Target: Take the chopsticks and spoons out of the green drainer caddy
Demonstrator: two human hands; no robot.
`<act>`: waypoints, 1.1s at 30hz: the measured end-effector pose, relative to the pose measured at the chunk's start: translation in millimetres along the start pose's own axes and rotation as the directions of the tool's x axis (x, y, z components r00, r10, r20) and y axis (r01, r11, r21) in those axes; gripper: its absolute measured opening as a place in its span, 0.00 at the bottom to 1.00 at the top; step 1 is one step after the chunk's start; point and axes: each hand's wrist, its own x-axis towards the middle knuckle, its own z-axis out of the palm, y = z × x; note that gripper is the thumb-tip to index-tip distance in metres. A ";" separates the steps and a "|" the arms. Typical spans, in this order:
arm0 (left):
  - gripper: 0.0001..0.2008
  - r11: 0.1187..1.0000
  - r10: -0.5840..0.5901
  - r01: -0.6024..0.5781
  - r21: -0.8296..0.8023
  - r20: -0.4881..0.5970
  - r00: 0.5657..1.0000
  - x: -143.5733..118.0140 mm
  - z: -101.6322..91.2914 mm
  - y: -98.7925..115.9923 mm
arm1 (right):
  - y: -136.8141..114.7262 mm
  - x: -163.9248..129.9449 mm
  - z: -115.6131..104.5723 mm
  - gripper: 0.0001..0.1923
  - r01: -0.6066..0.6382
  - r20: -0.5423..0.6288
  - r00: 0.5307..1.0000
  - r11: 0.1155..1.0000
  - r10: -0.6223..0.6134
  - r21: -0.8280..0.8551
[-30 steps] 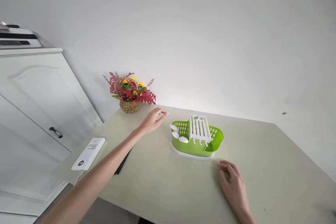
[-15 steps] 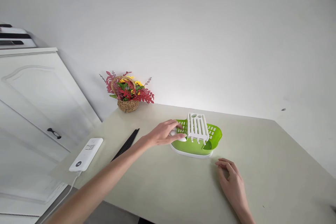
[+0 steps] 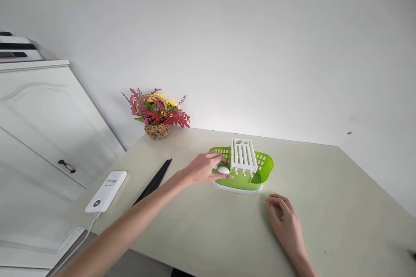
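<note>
Green slotted plastic drainer — left hand at its near-left end.
Fingers curl around a white spoon bowl (grip partly hidden); lift it straight up. Right hand rests loose, empty, on the beige table.

Both forearms are bare to the frame's edge — no sleeves, the left hand and right hand ungloved.

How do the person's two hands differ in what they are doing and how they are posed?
The left hand reaches far forward to the green drying rack, its fingers closed around a white spoon; the right hand touches no object. The left arm is stretched out across the table, while the right hand rests near the person, fingers loosely curled on the surface. Both are bare.
</note>
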 end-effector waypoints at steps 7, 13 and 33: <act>0.21 0.993 0.044 -0.048 0.109 0.036 0.998 5.6 6.0 -7.2 | -2.4 -0.2 -0.8 0.13 0.006 -0.001 1.000 1.000 -0.006 0.016; 0.15 0.990 0.110 -0.118 0.082 0.093 0.990 11.4 1.3 -10.9 | -2.2 0.2 -0.9 0.13 -0.004 0.005 1.000 1.000 0.004 0.018; 0.19 0.851 0.395 -0.373 0.370 0.017 0.918 16.0 -23.0 -5.5 | 1.1 0.7 -0.4 0.12 -0.006 0.014 1.000 1.000 0.006 0.021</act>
